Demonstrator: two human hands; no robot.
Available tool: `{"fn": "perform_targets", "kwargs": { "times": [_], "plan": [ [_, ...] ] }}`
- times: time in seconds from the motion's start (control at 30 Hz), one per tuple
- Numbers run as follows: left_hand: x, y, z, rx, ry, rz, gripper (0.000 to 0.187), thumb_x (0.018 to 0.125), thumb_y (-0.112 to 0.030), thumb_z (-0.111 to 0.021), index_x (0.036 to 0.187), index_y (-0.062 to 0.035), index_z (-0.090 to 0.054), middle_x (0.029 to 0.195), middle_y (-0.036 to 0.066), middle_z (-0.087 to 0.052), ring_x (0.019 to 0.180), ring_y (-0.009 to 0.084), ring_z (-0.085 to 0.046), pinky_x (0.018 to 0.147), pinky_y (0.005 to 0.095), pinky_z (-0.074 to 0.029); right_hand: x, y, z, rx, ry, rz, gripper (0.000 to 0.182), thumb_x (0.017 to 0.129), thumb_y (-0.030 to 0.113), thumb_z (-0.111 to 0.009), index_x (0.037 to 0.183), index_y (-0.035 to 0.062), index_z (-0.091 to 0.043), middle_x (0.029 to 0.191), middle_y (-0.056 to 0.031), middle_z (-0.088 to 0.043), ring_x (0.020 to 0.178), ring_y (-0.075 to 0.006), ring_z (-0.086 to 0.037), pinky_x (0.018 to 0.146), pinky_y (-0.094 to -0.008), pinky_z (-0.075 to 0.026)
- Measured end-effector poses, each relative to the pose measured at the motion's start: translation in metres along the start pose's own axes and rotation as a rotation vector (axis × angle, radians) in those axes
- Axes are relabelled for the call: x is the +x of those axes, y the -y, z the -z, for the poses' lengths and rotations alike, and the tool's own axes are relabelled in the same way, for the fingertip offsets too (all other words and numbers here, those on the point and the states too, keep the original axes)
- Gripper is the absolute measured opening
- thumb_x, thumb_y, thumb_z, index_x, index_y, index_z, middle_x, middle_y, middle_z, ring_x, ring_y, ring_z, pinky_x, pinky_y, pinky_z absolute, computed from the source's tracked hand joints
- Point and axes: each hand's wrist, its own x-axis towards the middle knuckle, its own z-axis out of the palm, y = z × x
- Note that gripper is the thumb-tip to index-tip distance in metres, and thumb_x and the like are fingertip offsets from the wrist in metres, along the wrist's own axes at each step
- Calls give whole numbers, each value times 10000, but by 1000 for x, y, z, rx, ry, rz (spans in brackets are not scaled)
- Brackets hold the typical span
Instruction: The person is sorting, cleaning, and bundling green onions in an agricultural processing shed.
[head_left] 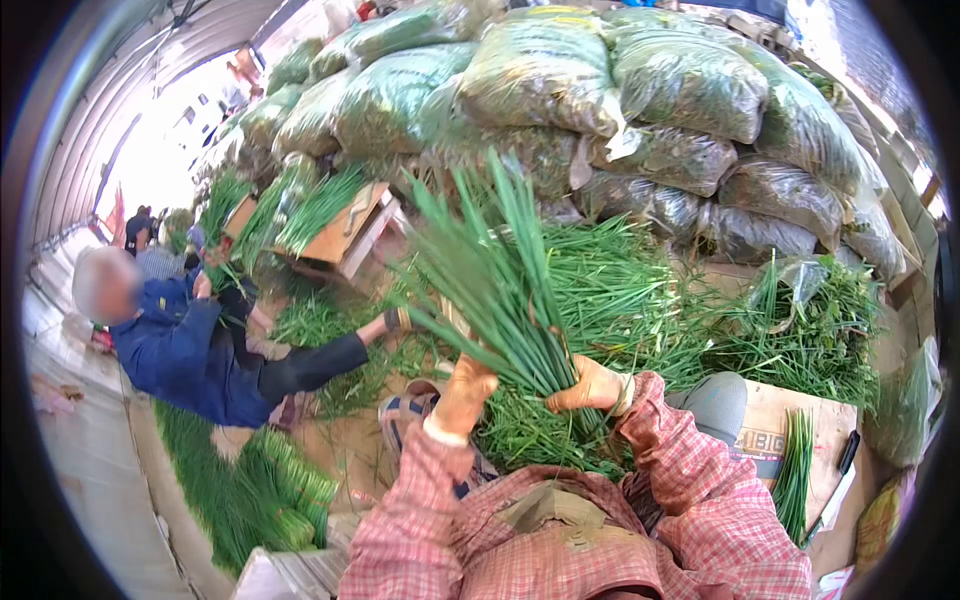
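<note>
A bunch of long green onions (pixel 525 300) fans upward in front of me, its leaf tips blurred. My right hand (pixel 590 387), in an orange-tan glove, is closed around the lower right of the bunch. At the lower left side, my gloved left hand (pixel 465 395) is closed against the leaves; its fingertips are partly hidden. Loose green trimmings (pixel 540 430) lie below both hands. A wide heap of green onions (pixel 610 300) spreads behind the bunch.
To my right, a cardboard sheet (pixel 780 400) bears a small bunch (pixel 795 470) and a black-handled knife (pixel 848 455). Stuffed plastic sacks (pixel 540 75) are stacked behind. At left sits a person in blue (pixel 185 335), near banded bundles (pixel 300 480) and a box (pixel 350 225) with greens.
</note>
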Motion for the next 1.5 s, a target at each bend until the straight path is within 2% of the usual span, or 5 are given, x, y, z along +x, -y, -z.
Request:
{"fn": "perform_targets", "kwargs": {
  "times": [0.5, 0.67, 1.07, 1.27, 1.5],
  "plan": [
    [32, -71, -23, -390, -191, 30, 688, 745, -191, -702, 1310, -16, -350, 937, 95, -587, 861, 228, -579, 850, 406, -470, 4, -76, 9, 301, 372, -350, 419, 717, 2, -684, 1095, 21, -504, 817, -73, -619, 744, -153, -606, 659, -314, -512],
    [25, -83, -34, -323, -225, 114, 273, 903, -335, -494, 751, -114, -447, 638, -30, -400, 692, 124, -457, 883, 381, -400, -7, -86, 13, 191, 382, -274, 438, 700, 57, -727, 1086, 25, -522, 856, -41, -606, 784, -136, -564, 689, -300, -476],
    [5, -97, -91, 730, -99, 84, 362, 961, -247, -365, 1171, -5, -533, 1088, 73, -558, 1026, 132, -494, 905, 247, -342, -85, -131, 63, -698, -977, -153, 518, 707, 293, -652, 1127, 9, -546, 1056, -180, -594, 1046, -283, -549, 912, -362, -415],
    [19, -114, -151, 831, -195, -138, 492, 932, -336, -436, 1243, 45, -425, 1037, 39, -498, 864, 86, -380, 790, 233, -319, -19, 4, -24, -615, -893, 601, 339, 641, 157, -588, 974, 108, -633, 1066, -97, -586, 1047, -281, -514, 936, -378, -384],
    [6, -164, -158, 312, -248, -169, 486, 931, -402, -384, 1127, 37, -455, 1371, 193, -320, 1277, 203, -299, 1097, 377, -166, 41, -92, -33, -1092, -643, -107, 370, 641, 266, -613, 1002, 193, -644, 1038, -25, -591, 1083, -231, -473, 934, -540, -286]
  ]
}}
